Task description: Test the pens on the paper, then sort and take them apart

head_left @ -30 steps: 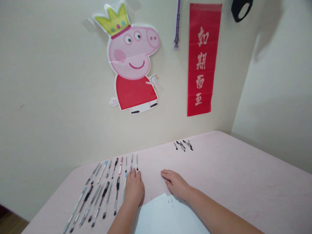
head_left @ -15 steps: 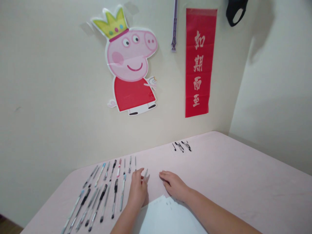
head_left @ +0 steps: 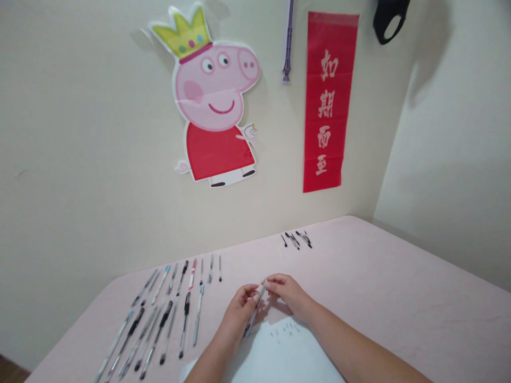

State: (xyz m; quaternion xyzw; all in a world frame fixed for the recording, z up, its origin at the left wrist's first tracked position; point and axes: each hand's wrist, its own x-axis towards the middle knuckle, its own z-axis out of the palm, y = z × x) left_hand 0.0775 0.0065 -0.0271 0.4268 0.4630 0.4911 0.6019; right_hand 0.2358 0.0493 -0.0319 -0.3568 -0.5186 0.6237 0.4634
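Note:
A slim clear-and-grey pen [head_left: 254,314] slants above the near part of the table, its dark end pointing down toward me. My left hand [head_left: 240,314] is closed around its middle. At the pen's upper end, the thumb and fingers of my right hand [head_left: 288,291] pinch its tip. Below both hands lie white paper sheets [head_left: 295,354] with a few small handwritten marks near the top edge. Left of my left hand, several pens lie in two rows, among them a pale blue-capped pen [head_left: 198,316] and a black-gripped pen [head_left: 184,324].
The pink-covered table [head_left: 383,298] meets the wall at the back. Several small black pen parts [head_left: 295,240] lie near its far edge. On the wall hang a cartoon pig cutout [head_left: 215,111], a red banner [head_left: 313,122], a purple strap [head_left: 288,42] and a black mask [head_left: 381,21].
My left hand has moved right and nearer with the pen, over the paper's edge. My right hand has risen slightly and taken hold of the pen's upper end.

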